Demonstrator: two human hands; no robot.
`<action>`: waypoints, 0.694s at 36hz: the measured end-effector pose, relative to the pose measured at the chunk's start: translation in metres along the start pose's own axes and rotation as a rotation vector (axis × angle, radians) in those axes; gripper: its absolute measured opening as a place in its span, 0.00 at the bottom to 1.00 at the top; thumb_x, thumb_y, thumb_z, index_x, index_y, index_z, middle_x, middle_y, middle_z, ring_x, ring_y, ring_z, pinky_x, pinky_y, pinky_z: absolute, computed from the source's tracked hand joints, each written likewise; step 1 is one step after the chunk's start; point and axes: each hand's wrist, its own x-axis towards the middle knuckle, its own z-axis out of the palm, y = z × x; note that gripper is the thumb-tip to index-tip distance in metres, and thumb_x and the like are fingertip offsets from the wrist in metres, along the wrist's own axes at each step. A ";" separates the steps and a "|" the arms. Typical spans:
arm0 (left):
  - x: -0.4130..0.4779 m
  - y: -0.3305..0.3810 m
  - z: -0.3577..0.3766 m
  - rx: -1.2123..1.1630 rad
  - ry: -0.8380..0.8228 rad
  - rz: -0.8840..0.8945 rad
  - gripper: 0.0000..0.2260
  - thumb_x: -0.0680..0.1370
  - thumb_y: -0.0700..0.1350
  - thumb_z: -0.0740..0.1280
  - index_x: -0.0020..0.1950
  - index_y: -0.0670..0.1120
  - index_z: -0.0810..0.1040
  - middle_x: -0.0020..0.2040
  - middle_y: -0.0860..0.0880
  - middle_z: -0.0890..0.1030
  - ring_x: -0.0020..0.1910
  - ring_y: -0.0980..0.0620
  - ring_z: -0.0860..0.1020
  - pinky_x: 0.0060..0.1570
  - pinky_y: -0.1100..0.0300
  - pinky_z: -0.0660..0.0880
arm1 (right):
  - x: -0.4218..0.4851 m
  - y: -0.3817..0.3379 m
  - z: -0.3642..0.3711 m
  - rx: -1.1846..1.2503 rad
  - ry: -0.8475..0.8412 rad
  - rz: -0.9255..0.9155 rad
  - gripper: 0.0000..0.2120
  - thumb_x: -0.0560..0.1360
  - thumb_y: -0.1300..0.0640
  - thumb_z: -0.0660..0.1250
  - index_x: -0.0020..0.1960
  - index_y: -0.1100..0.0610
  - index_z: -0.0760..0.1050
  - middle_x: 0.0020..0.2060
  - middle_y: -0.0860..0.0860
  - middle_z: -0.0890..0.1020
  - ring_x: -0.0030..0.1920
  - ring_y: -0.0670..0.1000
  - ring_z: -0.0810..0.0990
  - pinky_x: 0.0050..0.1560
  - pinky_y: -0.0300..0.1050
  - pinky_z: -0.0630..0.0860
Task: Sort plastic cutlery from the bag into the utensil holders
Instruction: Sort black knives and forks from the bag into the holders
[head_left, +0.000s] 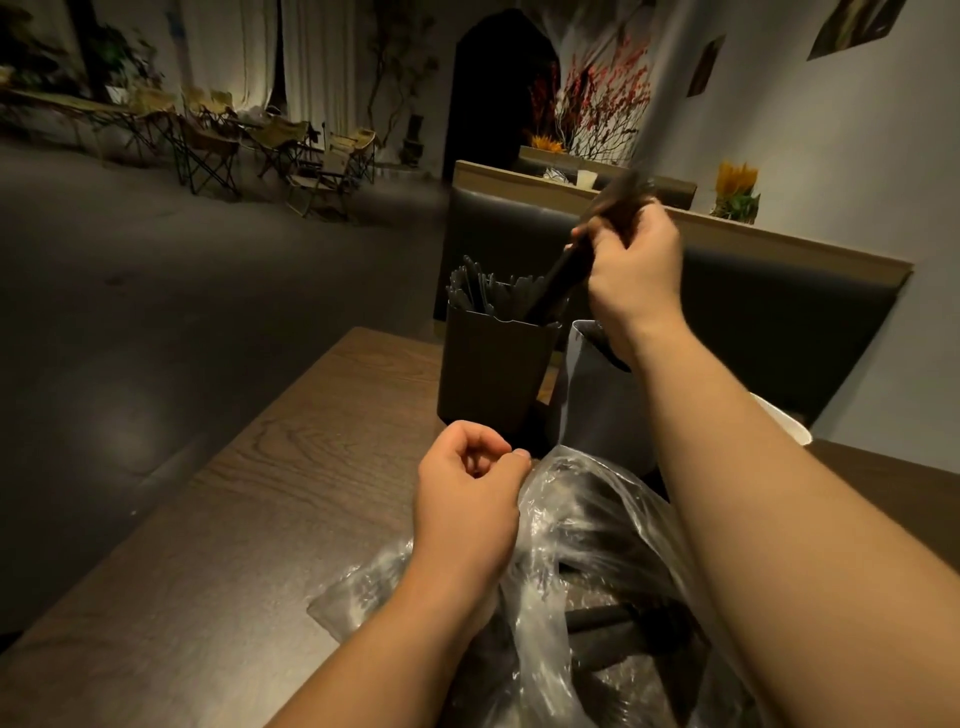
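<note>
While our right hand (631, 270) is gripping a bundle of black plastic cutlery (566, 278), we are holding it tilted over the tall dark rectangular utensil holder (493, 369), with the lower ends of the pieces reaching just inside its rim on the right side. That grip is closed tight around the bundle; the upper ends sticking out above the fist are blurred, so we cannot tell forks from knives. The holder is already standing packed with black utensils on its left side. A second, grey utensil holder (597, 395) is standing just beside it to the right, partly hidden by our right forearm. Our left hand (467, 493) is resting at the near edge of the crumpled clear plastic bag (587, 540), fingers curled loosely, the grip narrow and holding nothing that we can make out. More dark cutlery is lying inside the bag. Everything is sitting on the dark wood-grain surface (234, 519).
</note>
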 end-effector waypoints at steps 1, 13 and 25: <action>0.000 0.000 0.000 0.003 0.001 0.003 0.07 0.75 0.37 0.72 0.40 0.47 0.78 0.32 0.50 0.74 0.32 0.54 0.72 0.33 0.60 0.70 | 0.000 0.003 0.002 -0.017 -0.014 0.007 0.10 0.82 0.62 0.62 0.61 0.52 0.72 0.56 0.48 0.79 0.59 0.47 0.79 0.61 0.45 0.79; -0.001 0.000 0.001 0.005 0.002 0.013 0.08 0.75 0.36 0.72 0.39 0.47 0.77 0.30 0.51 0.73 0.30 0.55 0.70 0.31 0.63 0.70 | -0.002 0.016 0.010 -0.522 -0.217 -0.215 0.30 0.78 0.68 0.63 0.75 0.47 0.63 0.66 0.57 0.76 0.64 0.56 0.76 0.59 0.44 0.76; -0.008 0.006 0.002 0.051 -0.127 0.002 0.06 0.75 0.37 0.72 0.42 0.45 0.77 0.34 0.47 0.74 0.33 0.52 0.72 0.32 0.61 0.71 | -0.014 0.023 0.005 -1.351 -0.557 -0.181 0.37 0.82 0.40 0.55 0.80 0.42 0.35 0.82 0.52 0.44 0.79 0.62 0.34 0.73 0.74 0.36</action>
